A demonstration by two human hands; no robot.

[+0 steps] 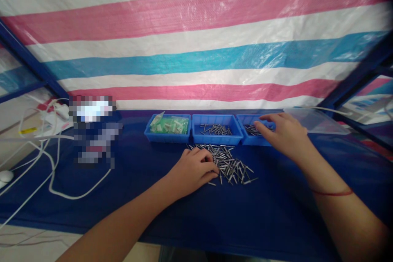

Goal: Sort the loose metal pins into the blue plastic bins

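A loose pile of thin metal pins [231, 168], which look like blind rivets, lies on the blue table. My left hand [195, 170] rests at the pile's left side, thumb and fingertips closed together against it; anything pinched there is hidden. Over the right blue bin [250, 140] hovers my right hand [284, 135], thumb apart from the fingers and nothing visible between them. Dark metal pins [252, 130] show inside that bin, partly covered by the hand. The middle blue bin [216, 134] holds more of the same kind of pins.
The left blue bin [167, 137] contains a green-tinted bag [172, 126] with pale small pieces. White cables [69, 197] run over the left of the table [233, 217]. A clear plastic sheet [319, 120] lies at the back right. A striped tarp [196, 61] hangs behind.
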